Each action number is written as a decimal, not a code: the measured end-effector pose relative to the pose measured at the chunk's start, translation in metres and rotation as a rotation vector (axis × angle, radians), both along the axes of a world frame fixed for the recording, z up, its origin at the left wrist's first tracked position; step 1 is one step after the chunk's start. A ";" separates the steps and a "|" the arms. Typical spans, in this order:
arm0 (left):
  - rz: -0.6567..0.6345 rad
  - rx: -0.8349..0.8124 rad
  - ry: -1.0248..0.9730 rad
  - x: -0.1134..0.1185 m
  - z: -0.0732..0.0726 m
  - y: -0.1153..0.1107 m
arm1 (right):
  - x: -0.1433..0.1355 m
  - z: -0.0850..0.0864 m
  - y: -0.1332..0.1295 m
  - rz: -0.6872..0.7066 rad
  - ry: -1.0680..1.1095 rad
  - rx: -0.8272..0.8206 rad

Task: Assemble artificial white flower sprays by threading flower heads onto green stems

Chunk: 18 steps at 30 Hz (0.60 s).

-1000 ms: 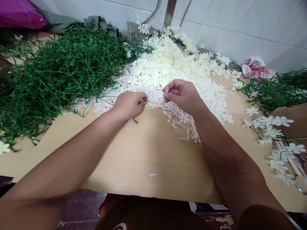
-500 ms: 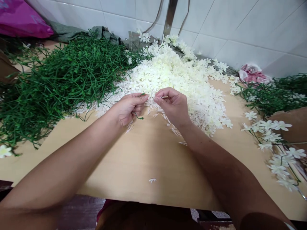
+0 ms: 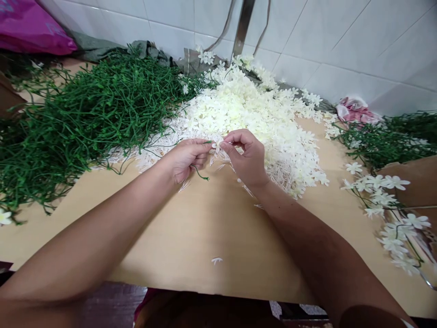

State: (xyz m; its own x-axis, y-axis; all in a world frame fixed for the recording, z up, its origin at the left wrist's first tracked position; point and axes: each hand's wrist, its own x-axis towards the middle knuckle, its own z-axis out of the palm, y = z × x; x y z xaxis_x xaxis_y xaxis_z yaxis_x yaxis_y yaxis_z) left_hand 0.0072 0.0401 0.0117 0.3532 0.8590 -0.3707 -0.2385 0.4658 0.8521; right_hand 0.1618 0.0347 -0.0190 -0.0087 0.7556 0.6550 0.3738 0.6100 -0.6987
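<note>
My left hand point(image 3: 191, 157) is closed around a green plastic flower stem point(image 3: 201, 174), whose lower end curls out below the fingers. Thumb and fingertips of my right hand point(image 3: 246, 152) pinch a small white artificial flower point(image 3: 217, 145). The flower sits at the tip of the stem, between both hands; whether it is pushed fully onto the stem is too small to tell. Just behind the hands rises a heap of loose white flower heads point(image 3: 239, 102). Thin white stamen-like pieces point(image 3: 160, 148) lie along its near edge.
A large pile of green stems point(image 3: 112, 95) spreads on the left. Finished-looking white flower sprays point(image 3: 385, 198) lie at the right, near more greenery point(image 3: 406, 134) and a cardboard box point(image 3: 413, 177). A pink bag point(image 3: 30, 29), a pink-white cloth point(image 3: 357, 109) and a tiled wall point(image 3: 317, 36) stand behind.
Both hands have shifted slightly down toward me. The white flower between the fingertips now shows more plainly, with the stem end pointing at it.
</note>
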 end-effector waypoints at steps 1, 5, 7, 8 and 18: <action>-0.001 0.005 0.000 0.000 0.000 0.000 | 0.000 0.000 0.000 0.001 -0.006 0.003; -0.017 0.022 0.001 0.000 0.001 -0.001 | 0.001 0.002 -0.001 0.030 -0.004 -0.024; -0.019 0.031 0.003 0.000 0.001 -0.001 | 0.001 0.003 -0.001 0.064 0.022 -0.076; -0.019 0.034 0.003 0.000 0.001 -0.001 | 0.002 0.004 -0.002 0.078 0.039 -0.110; -0.039 0.056 0.012 0.000 -0.003 0.000 | 0.002 0.003 -0.001 0.066 -0.079 -0.064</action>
